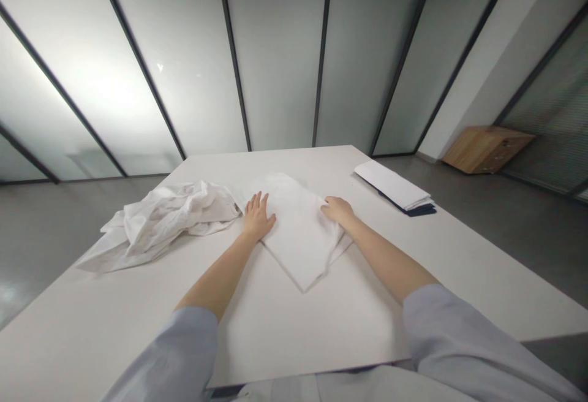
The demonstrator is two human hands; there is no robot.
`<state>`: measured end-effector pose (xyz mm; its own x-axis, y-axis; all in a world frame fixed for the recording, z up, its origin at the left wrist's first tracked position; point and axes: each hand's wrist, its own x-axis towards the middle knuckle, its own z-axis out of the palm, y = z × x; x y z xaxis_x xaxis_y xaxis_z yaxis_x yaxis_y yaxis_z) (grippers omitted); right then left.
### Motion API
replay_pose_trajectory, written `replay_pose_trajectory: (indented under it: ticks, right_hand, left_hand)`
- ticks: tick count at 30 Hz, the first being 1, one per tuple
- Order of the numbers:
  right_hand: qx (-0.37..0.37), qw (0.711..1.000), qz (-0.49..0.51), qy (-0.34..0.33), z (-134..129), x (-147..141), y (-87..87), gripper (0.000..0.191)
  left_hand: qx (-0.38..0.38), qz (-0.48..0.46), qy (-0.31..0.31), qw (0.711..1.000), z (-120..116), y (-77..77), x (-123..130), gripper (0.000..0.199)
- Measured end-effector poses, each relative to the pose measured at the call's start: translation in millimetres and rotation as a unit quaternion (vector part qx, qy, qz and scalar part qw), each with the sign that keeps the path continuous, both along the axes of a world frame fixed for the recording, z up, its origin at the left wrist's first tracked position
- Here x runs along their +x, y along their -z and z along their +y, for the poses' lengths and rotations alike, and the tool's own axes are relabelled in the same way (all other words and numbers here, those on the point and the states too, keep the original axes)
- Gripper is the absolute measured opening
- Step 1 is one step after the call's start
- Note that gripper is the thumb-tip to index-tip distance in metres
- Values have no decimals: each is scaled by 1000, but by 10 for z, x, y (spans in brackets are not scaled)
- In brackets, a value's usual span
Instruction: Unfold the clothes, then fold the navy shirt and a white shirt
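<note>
A white cloth (298, 224), partly folded with one corner pointing toward me, lies on the table in front of me. My left hand (258, 217) rests on its left edge, palm down and fingers spread. At the cloth's right edge, my right hand (339, 211) has its fingers closed on the fabric. Below that hand the cloth shows loose layers. Just left of my left hand sits a crumpled heap of white fabric (172, 221). What kind of garment or linen the cloth is, I cannot tell.
The white table (294, 334) reaches from my waist toward a frosted glass partition (280, 53). On its right side lies a folded white cloth (390, 184) over a dark blue folded one (420, 209). A wooden cabinet (482, 147) stands on the floor at the right.
</note>
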<state>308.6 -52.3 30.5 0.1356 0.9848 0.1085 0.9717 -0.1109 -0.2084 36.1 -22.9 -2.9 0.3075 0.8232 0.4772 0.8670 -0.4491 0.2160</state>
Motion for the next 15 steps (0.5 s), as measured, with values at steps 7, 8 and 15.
replay_pose_trajectory:
  ticks: [7,8,15]
  right_hand:
    - [37,915,205,-347,-236,-502,-248,21]
    - [-4,889,239,-392,-266,-562,-248,22]
    - [-26,833,487,-263,-43,-340,-77,30]
  left_hand:
    - [51,39,151,987,-107,-87,103,84]
    - [57,55,168,983,-123,-104,110,77]
    - [-3,62,190,980,-69,-120,78,32]
